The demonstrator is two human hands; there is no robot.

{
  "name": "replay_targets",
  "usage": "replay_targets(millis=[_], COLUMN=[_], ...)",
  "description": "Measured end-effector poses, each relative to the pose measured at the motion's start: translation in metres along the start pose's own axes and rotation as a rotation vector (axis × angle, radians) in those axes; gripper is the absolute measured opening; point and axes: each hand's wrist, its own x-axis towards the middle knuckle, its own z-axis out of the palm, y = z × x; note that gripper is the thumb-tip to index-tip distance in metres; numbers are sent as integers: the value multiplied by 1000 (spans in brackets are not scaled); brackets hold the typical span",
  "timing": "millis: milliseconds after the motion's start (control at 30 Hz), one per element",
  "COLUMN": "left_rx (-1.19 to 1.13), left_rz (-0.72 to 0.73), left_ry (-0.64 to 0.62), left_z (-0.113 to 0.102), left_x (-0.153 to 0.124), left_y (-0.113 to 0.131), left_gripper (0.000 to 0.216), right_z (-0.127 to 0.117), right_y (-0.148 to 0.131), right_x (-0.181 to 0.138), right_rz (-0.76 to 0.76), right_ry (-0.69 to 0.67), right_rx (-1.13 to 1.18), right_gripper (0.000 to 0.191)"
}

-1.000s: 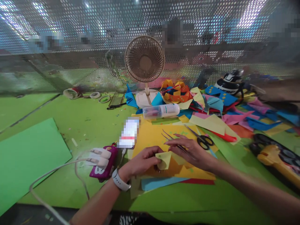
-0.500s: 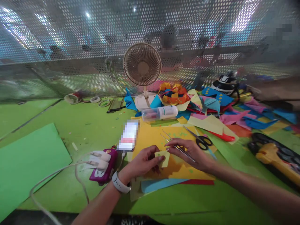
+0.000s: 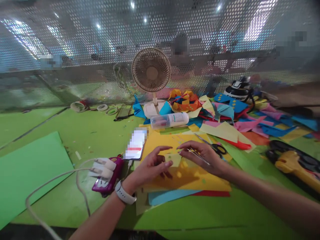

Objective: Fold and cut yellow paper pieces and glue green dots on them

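Note:
My left hand (image 3: 150, 165) pinches a small pale yellow paper piece (image 3: 174, 159) between thumb and fingers, its index finger stretched out above it. My right hand (image 3: 203, 156) holds thin metal tweezers (image 3: 197, 155) and touches the same paper piece from the right. Both hands hover over a yellow paper sheet (image 3: 190, 180) that lies on blue and red sheets on the green table (image 3: 82, 133). A white watch is on my left wrist.
A phone (image 3: 136, 144) and a purple power bank (image 3: 107, 178) with white cables lie left of my hands. Black-handled scissors (image 3: 216, 148), a clear bottle (image 3: 170, 120), a small fan (image 3: 151, 71), tape rolls (image 3: 78, 106) and heaps of coloured paper (image 3: 225, 113) sit behind. A green sheet (image 3: 30, 166) lies left.
The small yellow piece and both hands have lifted slightly and moved away from me. My left index finger has stretched out. The camera view has tilted a little.

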Motion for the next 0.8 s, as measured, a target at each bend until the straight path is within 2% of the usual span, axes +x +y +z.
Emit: replay_targets(millis=[67,133,233,333,500,600,667,800], left_rx=[-34,-99,-234,-374,-587,-643,-628,-431], left_rz=[33,4,-58,-71,-140,-160,-118,8], left_ry=[121,205,157,91,248,304,318,271], left_z=[-1,-1,2,8,10,7,7,9], left_x=[1,2,3,4,9,11,10,6], left_y=[2,1,-4,-9,-17,-18,-16,-10], left_gripper=[45,37,40,23,14,18,26,50], right_z=[-3,-6,-8,-4,5,7,6,3], right_y=[4,6,9,14,26,28,26,23], right_x=[3,5,7,8,11,10,10,9], right_rz=[5,9,21,29,-24,-71,-82,-90], right_ry=[69,135,188,169,131,123,119,104], right_rx=[14,26,79,120,171,148,129,81], right_gripper=[23,23,23,23,22,20,20,21])
